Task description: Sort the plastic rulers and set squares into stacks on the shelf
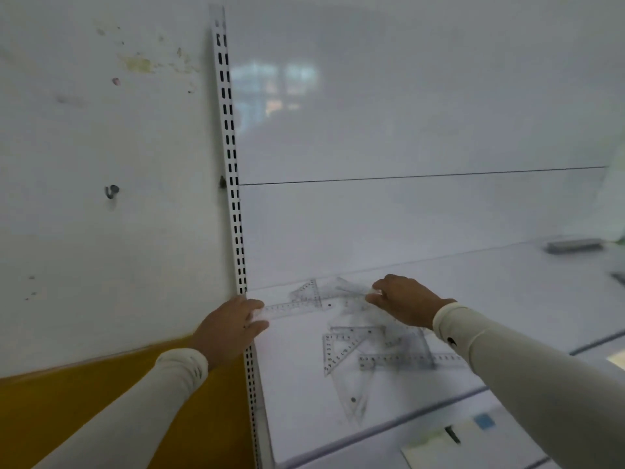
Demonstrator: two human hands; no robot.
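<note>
Left hand [233, 324] pinches the left end of a clear ruler [291, 308] between thumb and fingers, right at the slotted upright [233, 184] by the shelf's back-left corner. Right hand [404, 301] has fingertips curled onto what looks like the ruler's other end; blur, hard to tell. Set squares [341, 350] and another ruler [406, 362] lie scattered mid-shelf [294, 384]. Bare shelf surface toward the front edge and to the right.
</note>
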